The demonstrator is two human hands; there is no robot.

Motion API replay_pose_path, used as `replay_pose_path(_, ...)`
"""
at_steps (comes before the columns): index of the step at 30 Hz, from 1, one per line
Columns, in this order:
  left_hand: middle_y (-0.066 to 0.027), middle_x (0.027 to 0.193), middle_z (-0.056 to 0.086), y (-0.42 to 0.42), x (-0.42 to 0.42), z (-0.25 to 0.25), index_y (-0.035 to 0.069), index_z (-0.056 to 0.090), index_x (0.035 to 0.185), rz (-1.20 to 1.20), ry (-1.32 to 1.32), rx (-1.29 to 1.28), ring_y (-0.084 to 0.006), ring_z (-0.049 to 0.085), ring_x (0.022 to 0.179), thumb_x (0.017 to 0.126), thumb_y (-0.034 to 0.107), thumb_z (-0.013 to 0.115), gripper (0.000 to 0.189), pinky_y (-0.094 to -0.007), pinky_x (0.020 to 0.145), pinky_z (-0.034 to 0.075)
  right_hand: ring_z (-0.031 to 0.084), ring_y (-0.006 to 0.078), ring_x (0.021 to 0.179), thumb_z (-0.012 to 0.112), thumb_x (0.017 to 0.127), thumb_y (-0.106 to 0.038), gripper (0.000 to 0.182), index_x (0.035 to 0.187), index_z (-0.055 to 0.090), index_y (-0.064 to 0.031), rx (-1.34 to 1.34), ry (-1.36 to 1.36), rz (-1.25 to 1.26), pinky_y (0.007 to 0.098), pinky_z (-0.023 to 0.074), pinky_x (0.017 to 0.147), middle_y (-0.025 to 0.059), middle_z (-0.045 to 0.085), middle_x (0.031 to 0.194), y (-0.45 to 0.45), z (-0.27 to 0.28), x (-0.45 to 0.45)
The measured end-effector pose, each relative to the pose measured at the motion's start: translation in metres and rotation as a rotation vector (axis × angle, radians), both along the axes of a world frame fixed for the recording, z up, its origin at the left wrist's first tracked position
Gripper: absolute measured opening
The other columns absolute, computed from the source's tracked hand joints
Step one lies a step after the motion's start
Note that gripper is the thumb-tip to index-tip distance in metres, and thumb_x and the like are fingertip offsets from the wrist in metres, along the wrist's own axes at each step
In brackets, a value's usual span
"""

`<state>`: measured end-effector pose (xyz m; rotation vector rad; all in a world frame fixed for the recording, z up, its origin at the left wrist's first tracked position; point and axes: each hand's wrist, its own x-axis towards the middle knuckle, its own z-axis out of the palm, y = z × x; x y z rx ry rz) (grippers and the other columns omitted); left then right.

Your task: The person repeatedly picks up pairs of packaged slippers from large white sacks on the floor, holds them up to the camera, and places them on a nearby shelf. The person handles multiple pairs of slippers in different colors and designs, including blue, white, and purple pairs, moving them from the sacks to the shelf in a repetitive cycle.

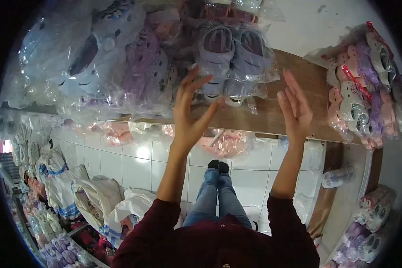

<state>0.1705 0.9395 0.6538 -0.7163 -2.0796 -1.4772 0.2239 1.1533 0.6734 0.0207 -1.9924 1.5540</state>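
On a wooden shelf point(271, 119) lies a stack of grey-blue clogs point(217, 60) wrapped in clear plastic, right before me. My left hand point(191, 107) is at the left side of this stack, fingers spread; whether its fingertips touch the plastic I cannot tell. To the right of the stack my right hand point(296, 104) is held up, apart from it, with nothing in it. Purple clogs point(145, 67) in clear plastic sit left of my left hand. Farther left are larger-looking pale blue clogs point(110, 43), also bagged.
Bagged pink, white and purple clogs point(358, 87) are stacked at the shelf's right end. Below the shelf edge lies a bagged pink bundle point(224, 144). White sacks point(97, 194) stand on the tiled floor point(134, 167) at left, near piles of purple bagged footwear point(63, 251).
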Motion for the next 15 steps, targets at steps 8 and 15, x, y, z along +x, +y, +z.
replay_pose_path(8, -0.0129, 0.12, 0.053, -0.039, 0.105, -0.084, 0.005, 0.058, 0.106, -0.111, -0.415, -0.008, -0.0279, 0.047, 0.115, 0.076, 0.01, 0.066, 0.031, -0.037, 0.095, 0.035, 0.049, 0.0201, 0.114, 0.062, 0.083, -0.013, 0.041, 0.121, 0.05, -0.0023, -0.118, -0.213, 0.222, 0.035, 0.0373, 0.096, 0.0097, 0.051, 0.125, -0.017, -0.059, 0.088)
replay_pose_path(15, -0.0143, 0.111, 0.057, -0.095, 0.186, -0.173, 0.008, 0.058, 0.107, -0.085, -0.625, -0.261, -0.0293, 0.053, 0.105, 0.077, 0.017, 0.066, 0.032, -0.0377, 0.088, 0.042, 0.062, 0.019, 0.092, 0.062, 0.083, -0.017, 0.039, 0.118, 0.051, -0.0032, -0.005, -0.511, 0.225, 0.0292, 0.0477, 0.078, 0.0151, 0.063, 0.098, -0.01, -0.198, 0.164)
